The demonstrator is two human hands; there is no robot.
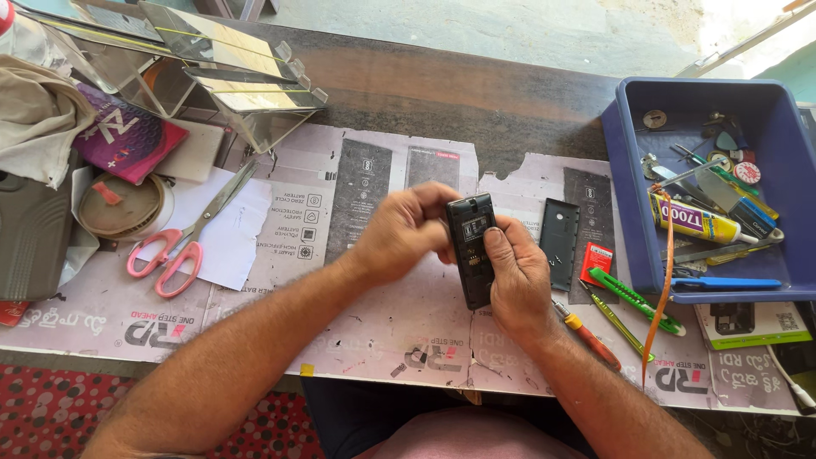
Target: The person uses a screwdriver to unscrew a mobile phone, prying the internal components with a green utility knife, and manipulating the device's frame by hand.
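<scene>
Phone (473,249): small black handset, back cover off, open back facing the camera; held above the middle of the bench in both hands.
Long axis: runs about 12 to 6 o'clock, top end tipped slightly toward 11; which end is the phone's head cannot be told.
Left hand (399,231): at the phone's 9 o'clock, fingers curled and closed on its upper left edge.
Right hand (516,276): at the phone's 4 o'clock, clamped on the lower half, thumb lying across the open back.
Back cover (559,232): dark grey rectangle, flat on the bench just beside the right hand at 2 o'clock, long axis also 12 to 6.
Red packet (596,252): small red square label piece, at 3 o'clock from the cover, touching or nearly so.
Bench lining (382,327): flattened pale printed cartons with dark rectangular panels, under the hands.
Blue tray (626,195): at 2 o'clock, holding a yellow glue tube (697,223) lying crosswise among small tools.
Green cutter (633,297): at 4 o'clock, beside a red-handled screwdriver (591,336).
Pink scissors (183,242): at 9 o'clock, on white paper.
Magenta box (127,136): at 10 o'clock, tilted, beside a tape roll (123,206).
</scene>
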